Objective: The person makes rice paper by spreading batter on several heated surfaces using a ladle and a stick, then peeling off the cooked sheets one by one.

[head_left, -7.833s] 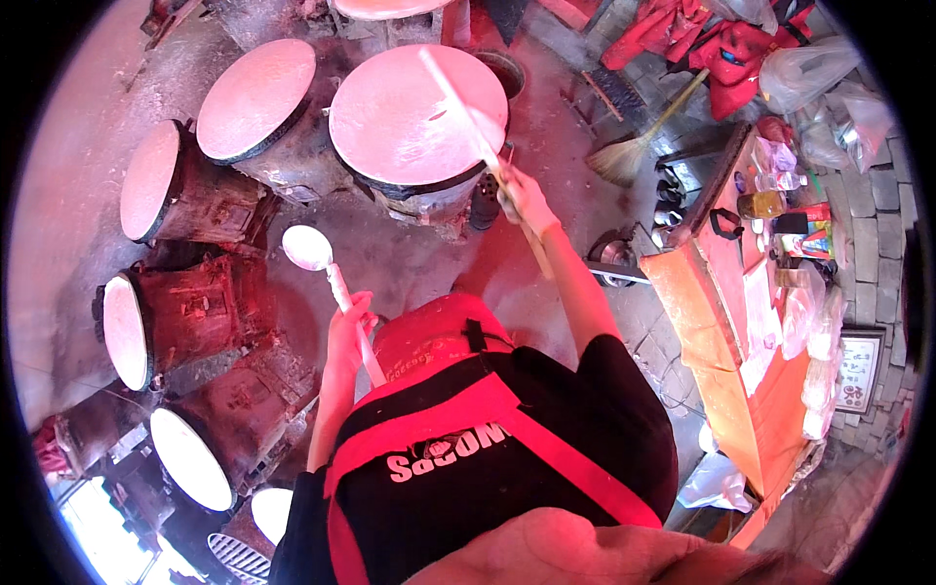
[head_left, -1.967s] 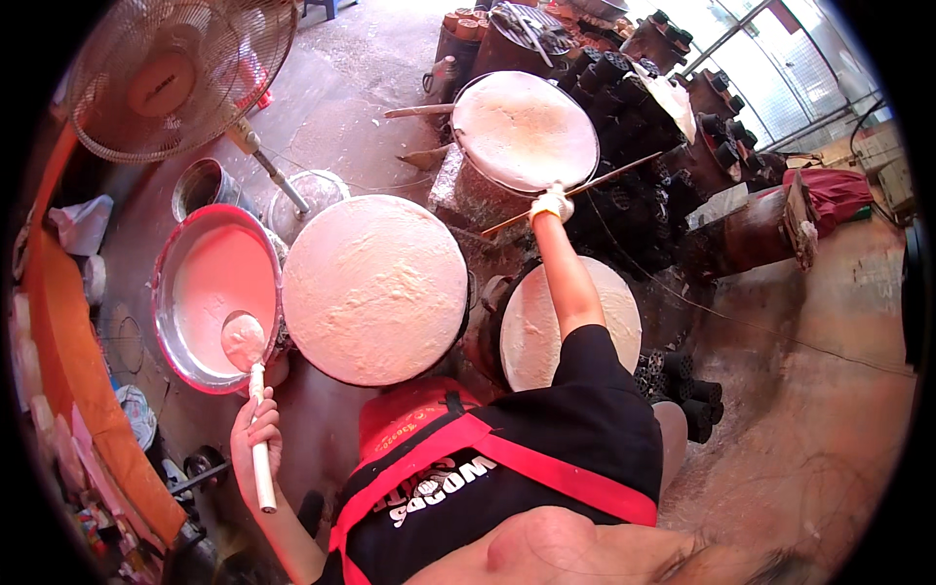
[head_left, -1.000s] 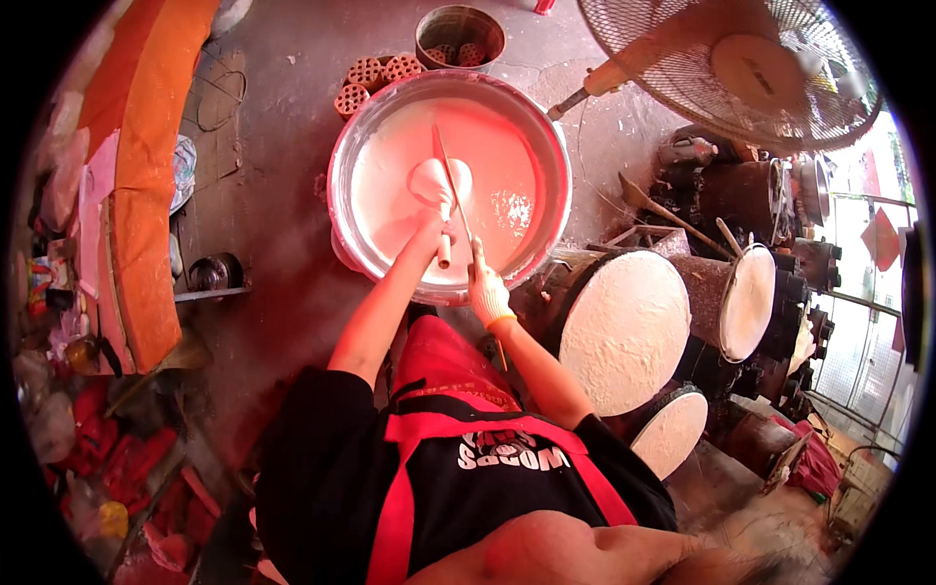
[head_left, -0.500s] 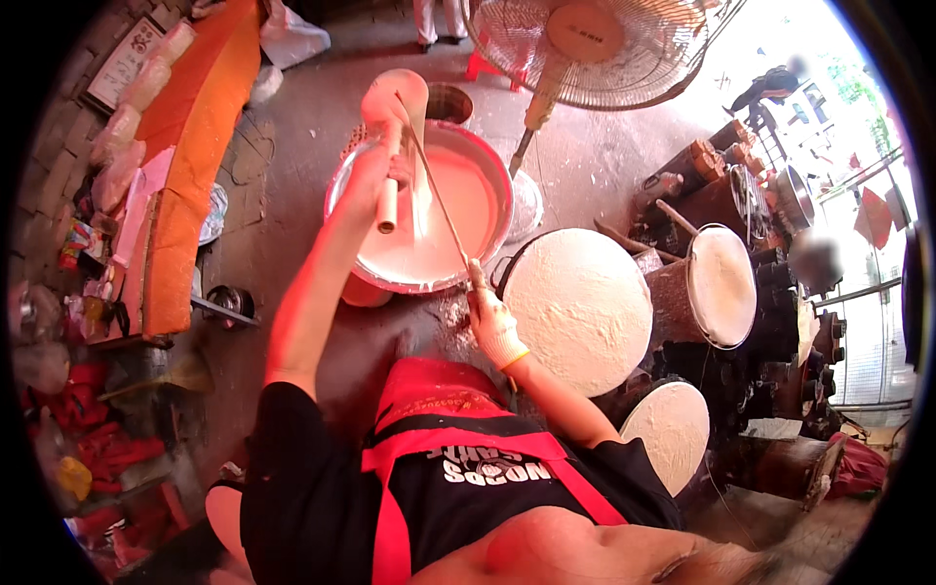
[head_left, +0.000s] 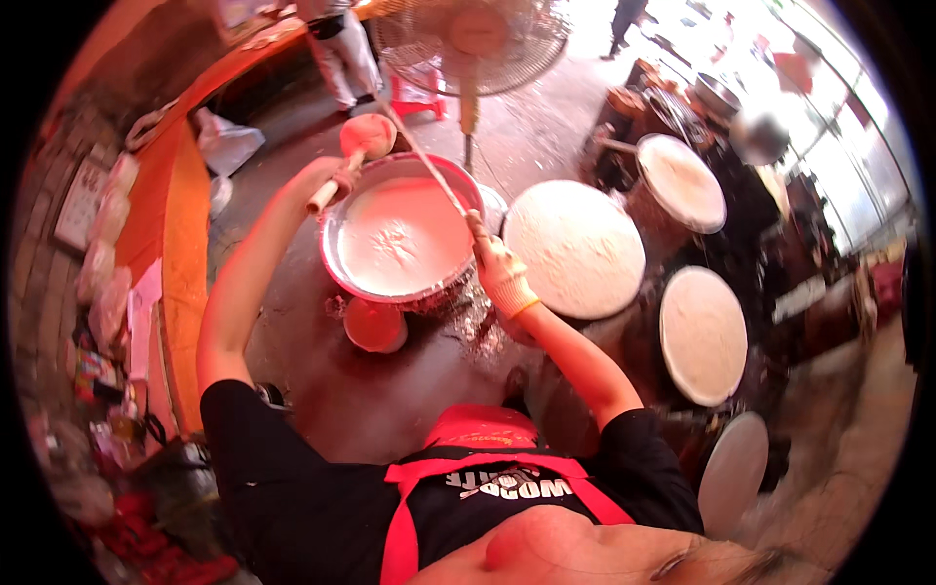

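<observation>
My left hand point(head_left: 334, 179) is wrapped round the pale handle of a round-bowled ladle point(head_left: 368, 135), held by the far left rim of a wide basin point(head_left: 330, 255). Thick pale batter point(head_left: 414, 239) fills much of the basin, its surface rippled near the middle. My right hand point(head_left: 505, 273), in a pale knit glove with a yellow cuff, grips a long thin stick point(head_left: 426, 158) at its near end. The stick slants away to the far left above the basin. Just right of this hand lies a large round griddle covered with a white layer point(head_left: 575, 249).
More round, pale-topped griddles point(head_left: 704, 336) stand to the right, one with a handle point(head_left: 614, 144). A standing fan point(head_left: 470, 44) and a red stool point(head_left: 419, 96) are beyond the basin. A small bucket point(head_left: 375, 325) sits before it. An orange-covered table point(head_left: 185, 263) runs along the left; a person point(head_left: 341, 54) stands far off.
The ladle and my left hand have moved left, off the batter. The pale stream under the ladle is gone. The whole view has shifted, showing more floor in front of the basin.
</observation>
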`<action>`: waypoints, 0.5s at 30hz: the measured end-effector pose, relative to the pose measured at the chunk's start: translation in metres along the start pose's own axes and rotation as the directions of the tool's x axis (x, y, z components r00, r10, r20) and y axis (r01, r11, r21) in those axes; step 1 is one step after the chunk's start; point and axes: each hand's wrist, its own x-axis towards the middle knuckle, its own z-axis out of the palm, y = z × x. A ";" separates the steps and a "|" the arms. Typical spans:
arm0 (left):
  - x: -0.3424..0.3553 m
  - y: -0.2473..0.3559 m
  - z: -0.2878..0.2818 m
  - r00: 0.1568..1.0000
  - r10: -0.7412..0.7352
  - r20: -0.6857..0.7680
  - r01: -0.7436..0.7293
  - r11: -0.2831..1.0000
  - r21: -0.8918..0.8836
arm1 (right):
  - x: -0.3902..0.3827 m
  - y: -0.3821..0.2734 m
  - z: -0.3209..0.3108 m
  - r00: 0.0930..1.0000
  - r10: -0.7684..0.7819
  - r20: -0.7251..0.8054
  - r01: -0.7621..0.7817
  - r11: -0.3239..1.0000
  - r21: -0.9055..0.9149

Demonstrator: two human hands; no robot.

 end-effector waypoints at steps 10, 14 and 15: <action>-0.023 -0.195 0.164 0.823 -0.552 -0.134 0.511 0.615 0.601 | -0.408 0.009 -0.102 0.699 0.565 -0.438 -0.518 0.823 0.233; 0.000 -0.300 0.293 0.704 -0.702 -0.106 0.224 0.078 0.971 | -0.559 -0.017 -0.143 0.277 0.885 -0.373 -0.829 0.417 0.373; -0.009 -0.320 0.330 0.697 -0.713 -0.074 0.060 -0.045 0.997 | -0.584 -0.013 -0.148 0.258 0.875 -0.410 -0.773 0.441 0.455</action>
